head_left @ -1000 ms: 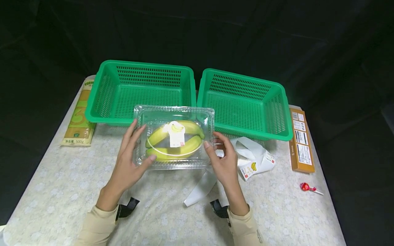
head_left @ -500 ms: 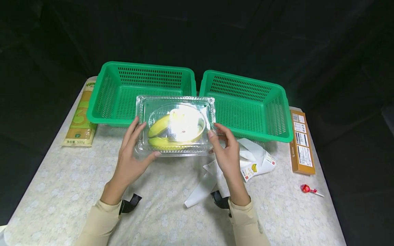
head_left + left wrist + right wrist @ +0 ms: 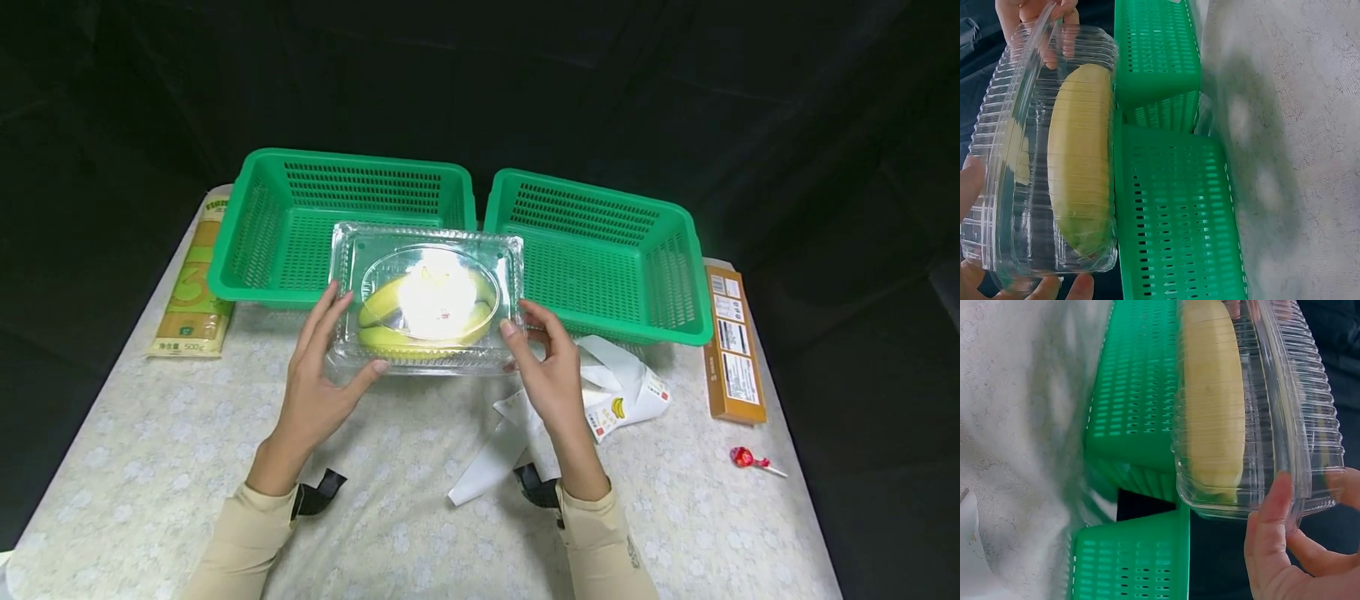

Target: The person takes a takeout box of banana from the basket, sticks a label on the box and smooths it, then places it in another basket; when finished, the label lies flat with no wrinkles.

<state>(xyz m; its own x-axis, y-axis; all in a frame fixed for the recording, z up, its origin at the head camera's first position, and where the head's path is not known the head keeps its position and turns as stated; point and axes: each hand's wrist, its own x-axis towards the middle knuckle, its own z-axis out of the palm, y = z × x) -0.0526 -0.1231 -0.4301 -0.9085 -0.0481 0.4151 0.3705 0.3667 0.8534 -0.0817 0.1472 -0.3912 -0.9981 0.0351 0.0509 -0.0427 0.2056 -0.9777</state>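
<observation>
A clear plastic clamshell box with yellow bananas inside is held up above the table between both hands. My left hand grips its left end, thumb at the near side and fingers along the edge. At the right end, my right hand grips it, thumb on the lid's edge. Bright glare hides the middle of the lid. In the left wrist view a banana shows through the ribbed wall, and the right wrist view shows a banana the same way.
Behind the box stand a left green basket and a right green basket. White paper strips with a banana print lie near my right hand. A yellow-green 500g packet is at far left. An orange box and lollipop lie at right.
The box has moved up and away in the head view, carried by both hands, and its lid has tilted. Glare now covers the white label seen earlier. The things on the table stayed put.
</observation>
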